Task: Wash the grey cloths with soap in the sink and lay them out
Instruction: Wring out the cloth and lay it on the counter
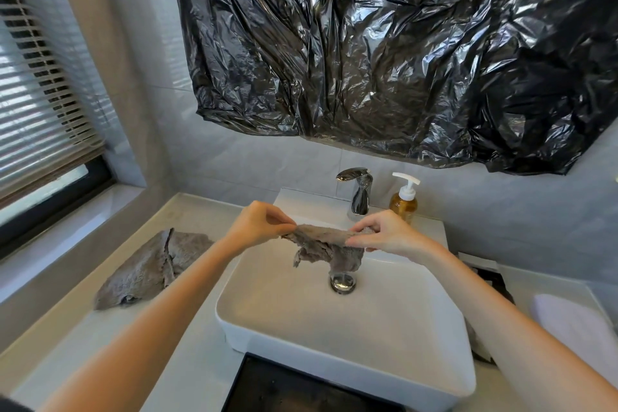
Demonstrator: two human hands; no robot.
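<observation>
Apparently damp, the crumpled grey cloth (326, 246) hangs pinched between left hand (259, 222) and right hand (384, 234).

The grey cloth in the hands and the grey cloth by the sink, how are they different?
The held cloth hangs above the sink, pinched by the left hand and right hand; the counter cloth lies on the countertop, untouched. The held cloth is bunched and drooping; the counter cloth is spread mostly flat with one fold. Both are grey and fuzzy.
</observation>
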